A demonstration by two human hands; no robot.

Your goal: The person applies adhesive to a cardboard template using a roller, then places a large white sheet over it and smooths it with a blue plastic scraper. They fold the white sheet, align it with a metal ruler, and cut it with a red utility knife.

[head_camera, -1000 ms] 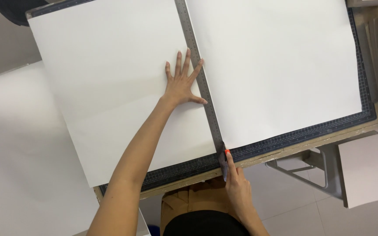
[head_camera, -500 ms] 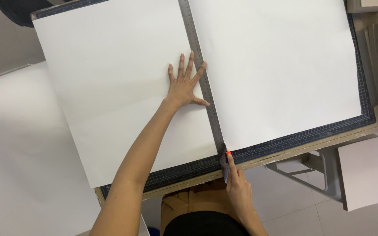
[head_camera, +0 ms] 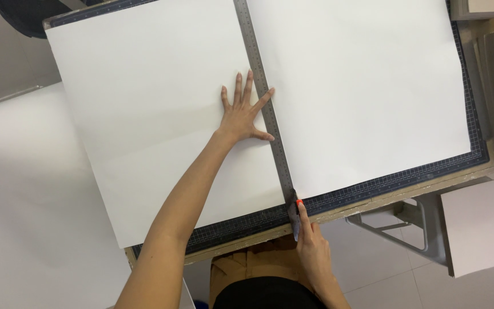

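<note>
Left hand [head_camera: 244, 117], fingers splayed flat, presses the metal ruler [head_camera: 267, 109]; right hand [head_camera: 311, 246] fingers grip a knife [head_camera: 294, 214].

Left hand [head_camera: 241, 117] splayed, right hand [head_camera: 311, 246] curled

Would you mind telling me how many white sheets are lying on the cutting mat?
2: a left sheet under the left hand, and a right sheet beyond the metal ruler.

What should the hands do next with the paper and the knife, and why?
Probably lift the knife away: its blade sits at the ruler's near end, past the white paper's edge. The left hand presses paper and ruler flat; the right hand grips the knife.
</note>
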